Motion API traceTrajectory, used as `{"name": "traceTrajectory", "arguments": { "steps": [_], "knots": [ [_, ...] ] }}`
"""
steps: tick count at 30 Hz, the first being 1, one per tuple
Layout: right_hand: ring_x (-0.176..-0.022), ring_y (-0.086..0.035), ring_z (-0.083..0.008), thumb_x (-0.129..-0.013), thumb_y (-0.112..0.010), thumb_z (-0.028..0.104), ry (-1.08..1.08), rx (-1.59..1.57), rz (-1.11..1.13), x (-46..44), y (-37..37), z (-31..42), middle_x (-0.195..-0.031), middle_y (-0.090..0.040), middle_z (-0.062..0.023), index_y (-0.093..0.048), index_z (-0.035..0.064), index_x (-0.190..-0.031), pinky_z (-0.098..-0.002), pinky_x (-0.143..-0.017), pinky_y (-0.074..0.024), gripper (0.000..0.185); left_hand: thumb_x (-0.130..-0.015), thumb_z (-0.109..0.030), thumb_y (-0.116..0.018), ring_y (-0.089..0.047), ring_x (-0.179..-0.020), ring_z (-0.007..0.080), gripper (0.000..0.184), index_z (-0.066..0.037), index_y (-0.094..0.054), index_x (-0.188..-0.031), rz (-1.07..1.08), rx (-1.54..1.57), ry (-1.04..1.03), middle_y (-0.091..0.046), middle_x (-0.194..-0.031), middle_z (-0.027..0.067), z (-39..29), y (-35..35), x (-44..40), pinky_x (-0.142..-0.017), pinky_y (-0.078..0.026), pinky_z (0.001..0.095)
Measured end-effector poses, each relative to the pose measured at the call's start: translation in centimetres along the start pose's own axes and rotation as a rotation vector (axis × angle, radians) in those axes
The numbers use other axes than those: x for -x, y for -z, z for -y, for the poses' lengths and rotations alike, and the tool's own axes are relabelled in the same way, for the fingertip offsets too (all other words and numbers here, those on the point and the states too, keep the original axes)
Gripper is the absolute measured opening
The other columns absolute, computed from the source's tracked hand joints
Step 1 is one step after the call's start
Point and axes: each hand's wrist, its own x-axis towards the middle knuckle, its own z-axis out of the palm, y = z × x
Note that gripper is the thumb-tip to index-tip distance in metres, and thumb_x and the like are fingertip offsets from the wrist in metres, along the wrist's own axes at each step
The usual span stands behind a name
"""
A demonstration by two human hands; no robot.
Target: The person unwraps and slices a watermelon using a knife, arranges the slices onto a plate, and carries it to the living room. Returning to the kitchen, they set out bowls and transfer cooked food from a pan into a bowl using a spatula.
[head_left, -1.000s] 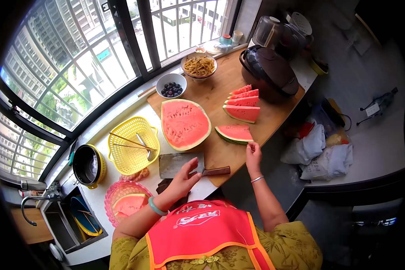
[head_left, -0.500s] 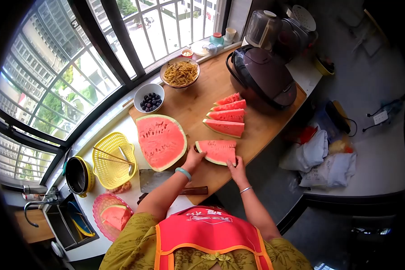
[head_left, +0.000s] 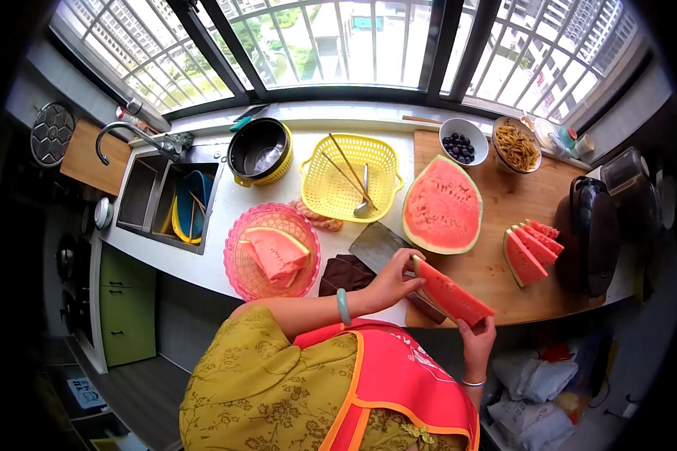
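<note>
Between my two hands a watermelon slice (head_left: 451,292) is held up near the front edge of the wooden board (head_left: 496,293). My left hand (head_left: 393,284), with a jade-coloured bangle at the wrist, pinches its left end. At its lower right end is my right hand (head_left: 477,335), fingers closed round it. Behind the slice lies a large cut watermelon piece (head_left: 444,207), flesh up. Under my left hand, a cleaver (head_left: 384,248) rests partly hidden. Several watermelon slices (head_left: 530,252) stand farther right. In the pink basket (head_left: 233,255) sit watermelon pieces (head_left: 277,255).
A yellow basket (head_left: 331,199) holds chopsticks and a spoon. Left of it stand a black pot (head_left: 259,154) and the sink (head_left: 139,197). Along the window are a bowl of dark berries (head_left: 462,143) and a bowl of brown strips (head_left: 517,146). A dark cooker (head_left: 590,240) stands right.
My view has swung left toward the sink and pink basket. The slice has come up off the board and turned, still in both hands.
</note>
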Motion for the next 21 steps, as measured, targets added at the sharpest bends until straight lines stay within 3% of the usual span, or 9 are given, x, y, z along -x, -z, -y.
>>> {"name": "traceTrajectory", "arguments": {
  "steps": [6,8,10,11,13,14,16,17,21],
  "knots": [
    [-0.099,-0.052,-0.0173,-0.072,-0.066,-0.002,0.313,0.208,0.409,-2.8,-16.2,-0.4,-0.111,-0.046,-0.0101,-0.048,-0.0002,-0.11,-0.0268,-0.08,-0.0481,0.042,-0.078,-0.003,-0.064,-0.059,-0.088,0.0145,0.032,-0.001,-0.047,-0.105,-0.169,-0.098,0.074,-0.059,-0.095,0.0074,-1.8,18.4,4.8,-0.077,-0.049,0.0257],
    [-0.096,-0.054,-0.0274,-0.07,-0.067,0.005,0.469,0.362,0.487,-3.6,-21.0,-2.0,-0.109,-0.048,-0.0151,-0.048,0.0011,-0.106,-0.0318,-0.079,-0.0464,0.041,-0.078,-0.006,-0.064,-0.06,-0.086,0.0122,0.027,0.0,-0.054,-0.102,-0.217,-0.306,0.004,-0.062,-0.097,0.0071,-1.8,23.4,6.4,-0.074,-0.049,0.0254],
    [-0.097,-0.052,-0.0323,-0.069,-0.066,0.005,0.588,0.498,0.518,-3.8,-24.8,-3.2,-0.109,-0.048,-0.0163,-0.047,0.002,-0.105,-0.035,-0.081,-0.0443,0.04,-0.075,-0.006,-0.065,-0.061,-0.083,0.0186,0.025,-0.002,-0.057,-0.099,-0.252,-0.501,0.035,-0.062,-0.096,0.0091,1.0,28.1,7.8,-0.073,-0.049,0.0306],
    [-0.097,-0.052,-0.0323,-0.069,-0.066,0.005,0.592,0.498,0.508,-4.0,-26.2,-3.9,-0.109,-0.048,-0.0163,-0.047,0.002,-0.105,-0.035,-0.081,-0.0443,0.04,-0.075,-0.006,-0.065,-0.061,-0.083,0.0186,0.025,-0.002,-0.057,-0.099,-0.244,-0.505,0.029,-0.062,-0.096,0.0091,1.2,29.4,8.2,-0.073,-0.049,0.0306],
    [-0.096,-0.05,-0.0325,-0.067,-0.064,0.004,0.736,0.584,0.58,-4.2,-28.3,-5.4,-0.107,-0.048,-0.0157,-0.046,0.0017,-0.105,-0.0369,-0.081,-0.0436,0.042,-0.07,-0.004,-0.063,-0.058,-0.085,0.0272,0.021,-0.004,-0.061,-0.091,-0.174,-1.016,0.07,-0.06,-0.097,0.0109,1.6,31.3,8.8,-0.077,-0.046,0.0341],
    [-0.096,-0.05,-0.0325,-0.067,-0.064,0.004,0.734,0.592,0.56,-4.1,-29.1,-6.0,-0.107,-0.048,-0.0157,-0.046,0.0017,-0.105,-0.0369,-0.081,-0.0436,0.042,-0.07,-0.004,-0.063,-0.058,-0.085,0.0272,0.021,-0.004,-0.061,-0.091,-0.157,-1.014,0.057,-0.06,-0.097,0.0109,2.1,32.0,8.9,-0.077,-0.046,0.0341],
    [-0.095,-0.05,-0.0316,-0.062,-0.063,0.004,0.8,0.781,0.57,-3.8,-29.9,-6.8,-0.104,-0.049,-0.0153,-0.046,0.0016,-0.104,-0.0372,-0.083,-0.0424,0.045,-0.065,-0.005,-0.061,-0.053,-0.088,0.0315,0.023,-0.008,-0.064,-0.088,-0.19,-1.321,-0.122,-0.058,-0.094,0.011,3.4,32.4,9.0,-0.078,-0.043,0.0381],
    [-0.094,-0.05,-0.031,-0.063,-0.061,0.005,0.866,0.803,0.565,-3.9,-30.1,-7.3,-0.104,-0.049,-0.0152,-0.047,0.0015,-0.103,-0.0364,-0.083,-0.0421,0.043,-0.067,-0.004,-0.057,-0.049,-0.09,0.0271,0.023,-0.008,-0.063,-0.089,-0.178,-1.306,-0.13,-0.054,-0.088,0.0088,4.0,32.5,8.9,-0.079,-0.039,0.0367],
    [-0.102,-0.047,-0.0268,-0.068,-0.056,0.01,0.983,1.013,0.469,-4.6,-30.9,-8.9,-0.105,-0.05,-0.011,-0.049,0.0037,-0.103,-0.0364,-0.088,-0.0393,0.036,-0.067,-0.001,-0.053,-0.052,-0.08,0.0284,0.028,-0.01,-0.065,-0.091,-0.108,-1.323,-0.192,-0.055,-0.081,0.0094,5.6,33.5,8.0,-0.071,-0.043,0.038]
  ]
}}
